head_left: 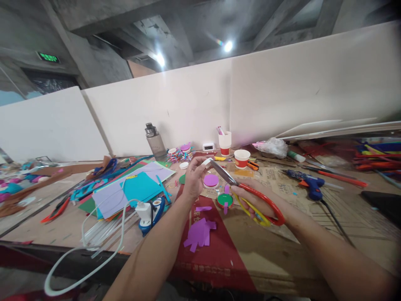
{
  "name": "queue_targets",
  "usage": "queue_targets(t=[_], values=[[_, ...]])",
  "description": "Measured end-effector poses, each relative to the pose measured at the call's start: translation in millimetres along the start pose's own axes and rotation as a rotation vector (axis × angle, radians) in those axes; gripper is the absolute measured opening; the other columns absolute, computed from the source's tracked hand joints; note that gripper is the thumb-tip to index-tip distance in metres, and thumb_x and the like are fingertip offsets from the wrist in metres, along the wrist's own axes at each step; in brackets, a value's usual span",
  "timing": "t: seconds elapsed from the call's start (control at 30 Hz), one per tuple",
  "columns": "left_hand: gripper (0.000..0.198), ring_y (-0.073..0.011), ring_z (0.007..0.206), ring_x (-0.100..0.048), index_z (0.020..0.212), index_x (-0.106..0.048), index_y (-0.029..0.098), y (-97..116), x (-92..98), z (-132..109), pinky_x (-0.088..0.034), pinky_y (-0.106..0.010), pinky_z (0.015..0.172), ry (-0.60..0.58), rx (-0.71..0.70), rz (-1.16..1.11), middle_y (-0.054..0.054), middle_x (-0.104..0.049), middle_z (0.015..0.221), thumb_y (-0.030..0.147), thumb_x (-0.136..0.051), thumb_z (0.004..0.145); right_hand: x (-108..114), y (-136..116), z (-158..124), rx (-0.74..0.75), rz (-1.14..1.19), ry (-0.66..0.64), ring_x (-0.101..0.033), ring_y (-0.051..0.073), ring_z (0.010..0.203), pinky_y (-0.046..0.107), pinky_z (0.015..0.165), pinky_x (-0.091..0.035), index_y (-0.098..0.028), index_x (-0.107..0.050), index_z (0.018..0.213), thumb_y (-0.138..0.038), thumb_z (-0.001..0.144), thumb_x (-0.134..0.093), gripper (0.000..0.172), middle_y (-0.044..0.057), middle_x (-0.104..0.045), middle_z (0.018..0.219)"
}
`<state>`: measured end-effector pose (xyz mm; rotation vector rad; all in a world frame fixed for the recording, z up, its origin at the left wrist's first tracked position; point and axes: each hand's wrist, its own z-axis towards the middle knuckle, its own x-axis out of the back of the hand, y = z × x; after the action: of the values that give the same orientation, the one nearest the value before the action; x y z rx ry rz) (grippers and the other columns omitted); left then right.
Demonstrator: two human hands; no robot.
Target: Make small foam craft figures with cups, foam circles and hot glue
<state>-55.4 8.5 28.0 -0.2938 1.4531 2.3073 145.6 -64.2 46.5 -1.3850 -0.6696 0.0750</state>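
My left hand (193, 179) pinches a small white piece (206, 162) between thumb and fingertips; its exact kind is hard to make out. In my right hand (250, 194) is a pair of scissors with red and yellow handles (266, 202). Their blades (223, 172) point up and left, with the tips beside the white piece; I cannot tell whether they touch it. Below the blades, a purple disc (211, 180) lies on the table near a round green-topped piece (224, 200) with purple tabs. Nearer me are purple paper strips (200, 234) in a loose heap.
At left lie coloured paper sheets (140, 186) and a white plug with its cable (144, 212). A blue glue gun (310, 184) rests at right. Paper cups (242, 159), a small clock (208, 146) and a grey bottle (156, 142) stand at the back, before a white partition (175, 108).
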Motion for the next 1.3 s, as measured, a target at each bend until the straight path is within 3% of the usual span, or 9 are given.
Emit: queue_targets(t=[0.57,0.83,0.93,1.0,1.17,1.3], values=[[0.020,-0.0200,0.097,-0.066,0.084,-0.064,0.019,0,0.1,0,-0.049,-0.037,0.093,0.001,0.006,-0.008,-0.007,-0.072,0.103,0.030,-0.074,0.070,0,1,-1,0.028,-0.075,0.049,-0.048,0.012,0.040,0.026,0.041,-0.044,-0.023,-0.047,0.071,-0.052,0.092,-0.046,0.036,-0.004,-0.050,0.050],[0.021,-0.0198,0.096,-0.067,0.084,-0.062,0.019,-1,0.4,1,-0.049,-0.036,0.091,0.029,-0.012,-0.009,-0.006,-0.072,0.099,0.031,-0.074,0.071,-1,-7,-2,0.060,-0.047,0.025,-0.058,0.016,0.052,0.029,0.053,-0.052,-0.023,-0.051,0.074,-0.055,0.089,-0.054,0.034,-0.002,-0.056,0.054],[0.024,-0.0191,0.094,-0.067,0.087,-0.062,0.020,0,3.0,4,-0.051,-0.033,0.083,0.084,-0.015,-0.033,-0.005,-0.073,0.099,0.033,-0.074,0.072,1,-8,-2,0.098,-0.094,0.017,-0.060,0.017,0.057,0.029,0.055,-0.051,-0.024,-0.054,0.075,-0.051,0.088,-0.057,0.030,-0.002,-0.058,0.057],[0.027,-0.0187,0.089,-0.067,0.089,-0.061,0.020,-1,4.9,6,-0.051,-0.029,0.071,0.128,0.002,-0.045,-0.005,-0.073,0.096,0.039,-0.074,0.073,5,-3,1,0.117,-0.168,0.060,-0.059,0.017,0.056,0.029,0.056,-0.049,-0.023,-0.056,0.078,-0.047,0.090,-0.052,0.028,-0.001,-0.059,0.058],[0.039,-0.0197,0.078,-0.068,0.088,-0.061,0.018,-1,6.0,8,-0.045,-0.026,0.053,0.129,0.120,-0.019,-0.008,-0.071,0.087,0.052,-0.072,0.075,17,20,15,0.180,-0.583,0.339,-0.064,0.020,0.070,0.029,0.065,-0.047,-0.019,-0.067,0.094,-0.030,0.090,-0.049,0.022,0.007,-0.072,0.081],[0.041,-0.0165,0.070,-0.066,0.085,-0.060,0.018,0,4.7,5,-0.041,-0.024,0.049,0.056,0.125,0.010,-0.006,-0.069,0.081,0.052,-0.077,0.072,19,29,18,0.113,-0.837,0.388,-0.069,0.026,0.095,0.032,0.076,-0.049,-0.024,-0.065,0.124,-0.023,0.088,-0.050,0.039,0.010,-0.074,0.111]])
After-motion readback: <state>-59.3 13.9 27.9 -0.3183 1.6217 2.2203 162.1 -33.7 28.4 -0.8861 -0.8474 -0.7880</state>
